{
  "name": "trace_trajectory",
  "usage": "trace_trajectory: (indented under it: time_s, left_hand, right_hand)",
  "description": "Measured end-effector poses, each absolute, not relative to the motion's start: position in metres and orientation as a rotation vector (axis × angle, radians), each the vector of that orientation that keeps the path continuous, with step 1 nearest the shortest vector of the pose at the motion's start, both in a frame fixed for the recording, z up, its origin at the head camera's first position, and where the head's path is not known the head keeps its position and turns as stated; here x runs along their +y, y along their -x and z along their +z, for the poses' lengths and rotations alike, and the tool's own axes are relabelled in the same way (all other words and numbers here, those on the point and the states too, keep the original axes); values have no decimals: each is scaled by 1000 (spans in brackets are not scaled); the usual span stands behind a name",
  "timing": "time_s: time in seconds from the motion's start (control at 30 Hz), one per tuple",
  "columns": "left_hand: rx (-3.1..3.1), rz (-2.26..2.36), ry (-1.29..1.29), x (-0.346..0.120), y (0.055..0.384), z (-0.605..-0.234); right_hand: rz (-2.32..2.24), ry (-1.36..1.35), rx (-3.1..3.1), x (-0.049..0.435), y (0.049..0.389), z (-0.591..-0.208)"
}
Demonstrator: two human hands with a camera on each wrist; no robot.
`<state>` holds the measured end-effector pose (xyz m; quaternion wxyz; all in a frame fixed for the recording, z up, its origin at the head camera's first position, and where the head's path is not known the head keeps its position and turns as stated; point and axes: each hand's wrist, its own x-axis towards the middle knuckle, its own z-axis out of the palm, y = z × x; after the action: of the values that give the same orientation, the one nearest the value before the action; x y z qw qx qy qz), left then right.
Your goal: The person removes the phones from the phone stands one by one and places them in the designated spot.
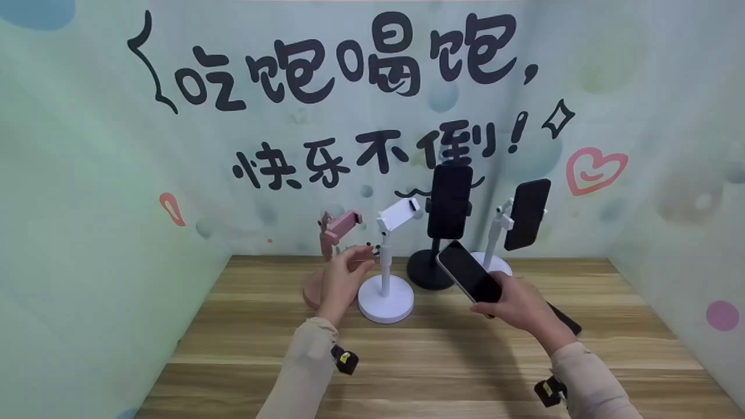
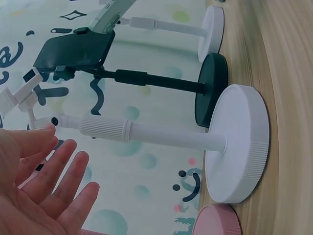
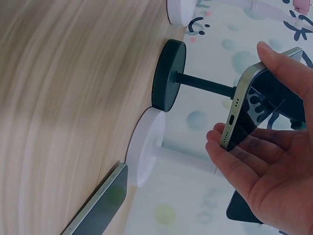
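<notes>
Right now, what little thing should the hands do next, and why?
I'd guess the right hand should bring the held phone left towards the empty clamp of the nearer white stand. The left hand is beside that stand, while the black stand and the farther white stand already carry phones.

Cream sleeves and small black wrist boxes, seen from my end.
I make out a plain, pale cream left sleeve [image 1: 300, 366], its cuff [image 1: 319, 327] rumpled into small folds, and a right sleeve [image 1: 593, 381] of the same light colour, creased near the wrist. Both the left hand [image 1: 340, 276] and the right hand [image 1: 521, 302] are bare. Beside the left sleeve I see a compact, square-edged black box [image 1: 351, 365] with a bright yellow patch [image 1: 344, 357], its marking too small to read; beside the right, a second black box [image 1: 546, 396] shows a fainter touch of yellow.
</notes>
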<state>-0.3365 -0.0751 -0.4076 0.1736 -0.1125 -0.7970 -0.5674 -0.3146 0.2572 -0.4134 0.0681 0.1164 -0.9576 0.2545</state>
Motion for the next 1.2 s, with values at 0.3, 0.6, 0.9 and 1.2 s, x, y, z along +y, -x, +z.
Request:
trace_trajectory:
  time_s: [0.3,0.6,0.9,1.2]
  left_hand:
    - [-2282,-1596,298,-75,338,-411]
    - [-2290,-1572,270,-75,337,-412]
    - [-2301,-1560,249,-75,337,-413]
    - [-2303,-1569,278,-77,338,-415]
  right_hand:
    - [760,-326,-2913,263,314,-416]
    - [728,-320,-2922,268,316,-420]
    - [721,-300,-2931,273,316,-424]
    - [732,-298,-2930,278,315,-429]
